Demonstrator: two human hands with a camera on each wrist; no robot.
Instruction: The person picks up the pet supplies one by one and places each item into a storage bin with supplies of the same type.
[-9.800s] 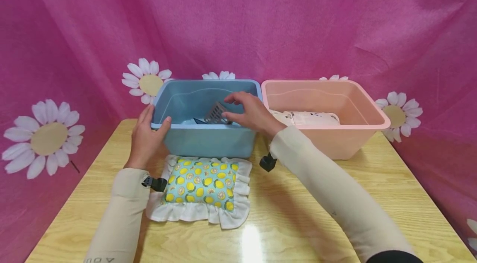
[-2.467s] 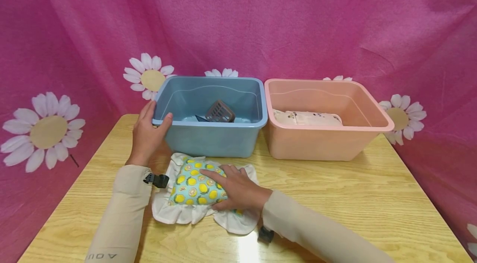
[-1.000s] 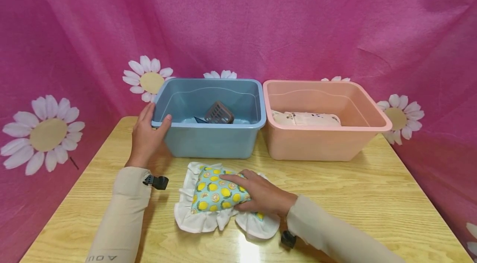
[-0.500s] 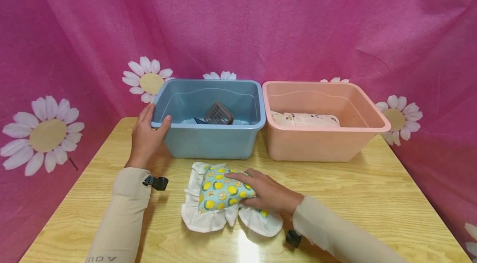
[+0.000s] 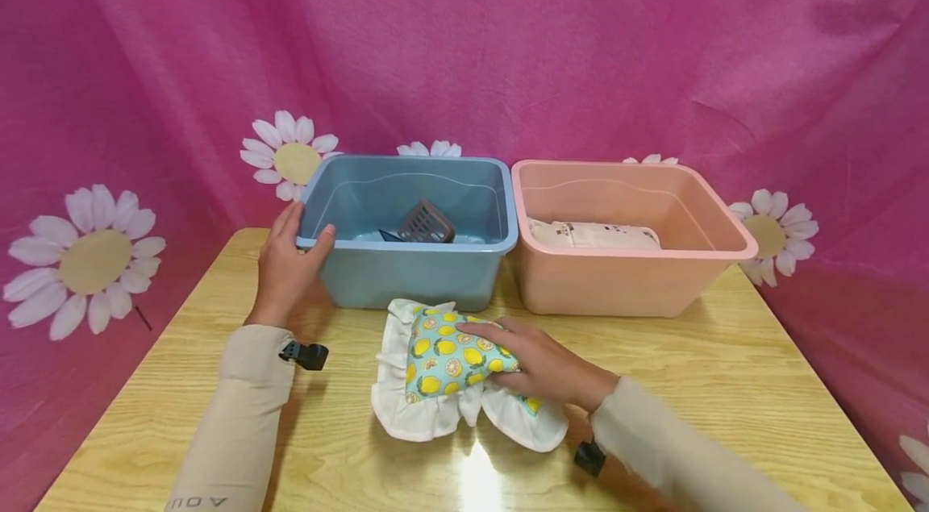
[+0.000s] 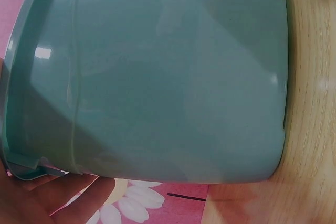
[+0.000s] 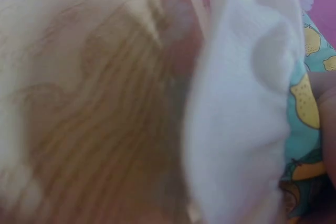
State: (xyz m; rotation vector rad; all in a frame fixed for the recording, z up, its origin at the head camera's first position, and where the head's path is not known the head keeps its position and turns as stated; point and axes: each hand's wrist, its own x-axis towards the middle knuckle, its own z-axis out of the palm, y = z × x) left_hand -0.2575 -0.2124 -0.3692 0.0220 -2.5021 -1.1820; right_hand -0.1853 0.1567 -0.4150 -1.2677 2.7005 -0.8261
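In the head view, my right hand grips a small lemon-print pillow near its right side, thumb and fingers bunching the cloth. Its white ruffle hangs in folds, and the pillow looks slightly lifted off the table. The right wrist view has the ruffle large and blurred, with part of a finger at the right edge. My left hand holds the front left corner of the blue bin, thumb at the front rim. Its fingers show beneath the rim in the left wrist view.
Inside the blue bin lie a grey slotted piece and a dark flat item. A pink bin stands close on the right, holding a white patterned cloth item. Behind the wooden table hangs a pink flowered curtain.
My right hand has come out from over the blue bin, taken hold of the pillow and carried it rightward, lately also a little up. The left hand has stayed at the bin's corner.
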